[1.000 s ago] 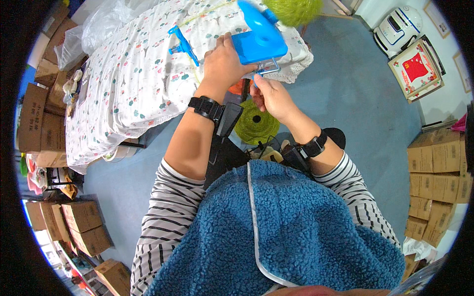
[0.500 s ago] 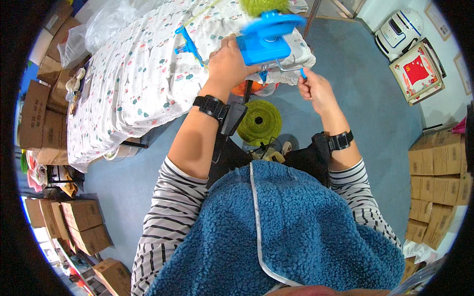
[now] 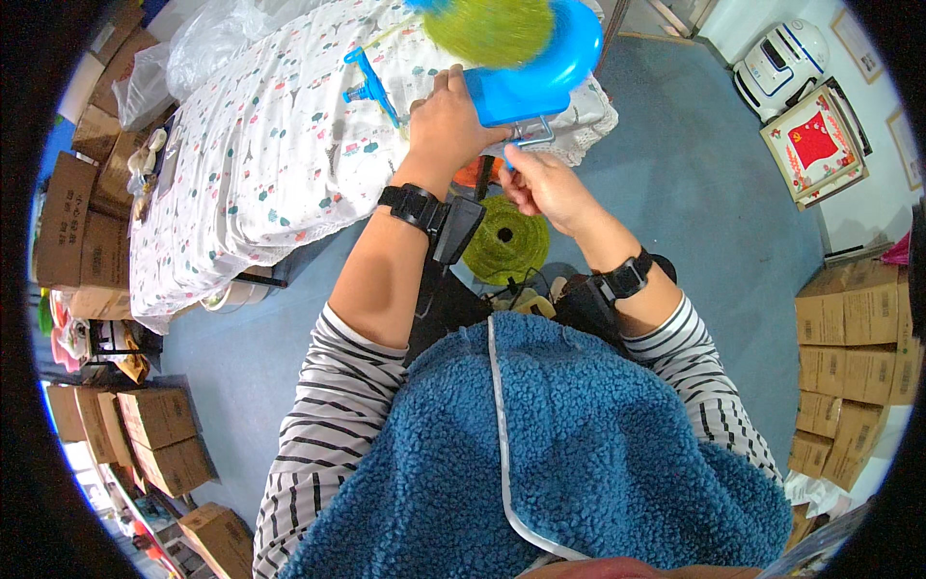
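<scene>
Blue plastic winder sat raised in front of the person, above the near edge of the patterned table, carrying a fuzzy ball of green yarn on top. The left hand had its fingers curled closed round the winder's lower left side, thumb toward the person — a full grip on the blue body. The right hand was just below the winder, its fingertips pinched together at the metal wire clamp under the base; whether they actually gripped the wire or only touched it could not be told. Both wrists wore black straps, and a black device hung off the left one.

Left of the winder, a small blue crank piece lay on the table's cloth, which was white with scattered small prints. Beneath the winder and between the forearms stood a cone of green yarn on the floor. Right of the winder, well apart — a framed red picture leaned by the wall, with cardboard boxes stacked nearer the person. More boxes sat to the left, beyond the table.
</scene>
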A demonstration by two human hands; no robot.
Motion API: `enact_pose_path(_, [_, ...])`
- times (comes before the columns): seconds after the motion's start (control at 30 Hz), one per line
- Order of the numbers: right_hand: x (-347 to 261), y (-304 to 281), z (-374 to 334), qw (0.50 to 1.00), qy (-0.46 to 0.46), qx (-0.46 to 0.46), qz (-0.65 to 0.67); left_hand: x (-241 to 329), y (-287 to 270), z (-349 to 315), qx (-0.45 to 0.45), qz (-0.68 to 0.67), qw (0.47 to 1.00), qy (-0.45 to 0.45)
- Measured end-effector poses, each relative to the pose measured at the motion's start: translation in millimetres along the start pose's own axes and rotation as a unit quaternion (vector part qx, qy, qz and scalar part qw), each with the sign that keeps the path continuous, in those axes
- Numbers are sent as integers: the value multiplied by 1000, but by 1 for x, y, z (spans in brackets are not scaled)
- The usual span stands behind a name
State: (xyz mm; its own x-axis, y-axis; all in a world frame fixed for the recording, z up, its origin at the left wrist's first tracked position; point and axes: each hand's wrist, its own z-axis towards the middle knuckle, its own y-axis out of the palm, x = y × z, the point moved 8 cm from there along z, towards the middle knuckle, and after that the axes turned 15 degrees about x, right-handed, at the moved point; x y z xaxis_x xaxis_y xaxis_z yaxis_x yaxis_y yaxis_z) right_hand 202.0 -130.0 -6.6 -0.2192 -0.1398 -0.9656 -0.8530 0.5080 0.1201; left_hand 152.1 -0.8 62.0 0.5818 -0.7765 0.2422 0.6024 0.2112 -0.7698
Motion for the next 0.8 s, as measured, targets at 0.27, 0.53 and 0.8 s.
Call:
enact_pose_path(0.27, [54,-54,18,995,83,56,28,-1,-1,-1,3,-20,1000,8])
enact_pose_path(0.53, [19,-100,15,959,137,32,247,-1,-1,0,-16,3,1000,4])
enact_pose_path(0.8, [-40,-28,-4,883,195,-150,400,-3,-1,-3,-18,-5,999,-27])
